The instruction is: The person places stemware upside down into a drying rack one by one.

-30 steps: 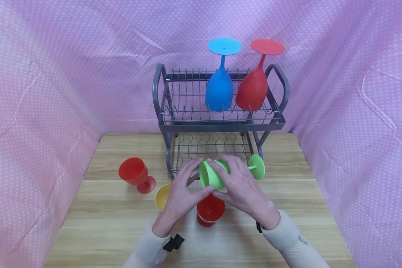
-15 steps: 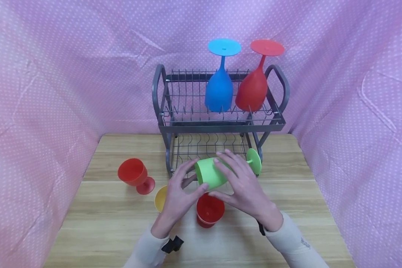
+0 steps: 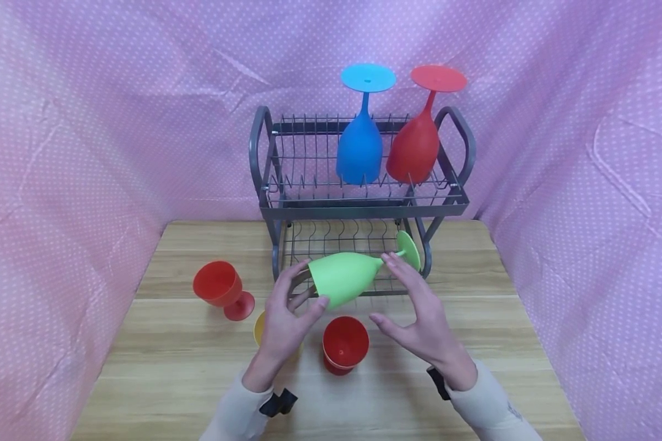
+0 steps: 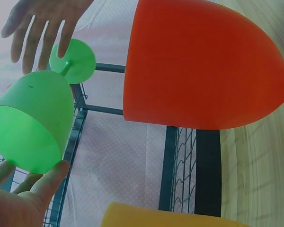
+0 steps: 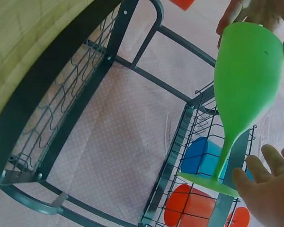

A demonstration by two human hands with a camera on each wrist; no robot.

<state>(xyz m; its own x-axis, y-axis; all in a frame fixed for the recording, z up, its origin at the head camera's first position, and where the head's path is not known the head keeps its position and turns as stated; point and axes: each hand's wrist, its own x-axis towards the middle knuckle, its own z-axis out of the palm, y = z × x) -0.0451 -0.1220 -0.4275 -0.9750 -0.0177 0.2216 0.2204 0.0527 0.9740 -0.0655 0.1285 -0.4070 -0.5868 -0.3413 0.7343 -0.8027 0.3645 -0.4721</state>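
A green plastic goblet (image 3: pixel 344 278) lies on its side in the air, its bowl to the left and its foot to the right. My left hand (image 3: pixel 281 324) grips it at the rim, thumb in front and fingers behind, as the left wrist view shows on the green bowl (image 4: pixel 42 94). Beside the stem, my right hand (image 3: pixel 427 321) has its fingers spread; in the right wrist view its fingers (image 5: pixel 262 172) stand apart from the stem. Under the goblet a red goblet (image 3: pixel 345 344) stands upright on the table. A yellow goblet (image 3: pixel 259 327) is mostly hidden behind my left hand.
A dark two-tier dish rack (image 3: pixel 364 211) stands at the back. Its upper tier bears an upside-down blue goblet (image 3: pixel 360 150) and a tilted upside-down red goblet (image 3: pixel 415 150). Another red goblet (image 3: pixel 219 285) stands at the left of the wooden table (image 3: pixel 160 367). Pink dotted cloth surrounds it.
The right hand has let go of the green goblet's bowl and moved right. The goblet has shifted left in the left hand, its foot rising slightly.
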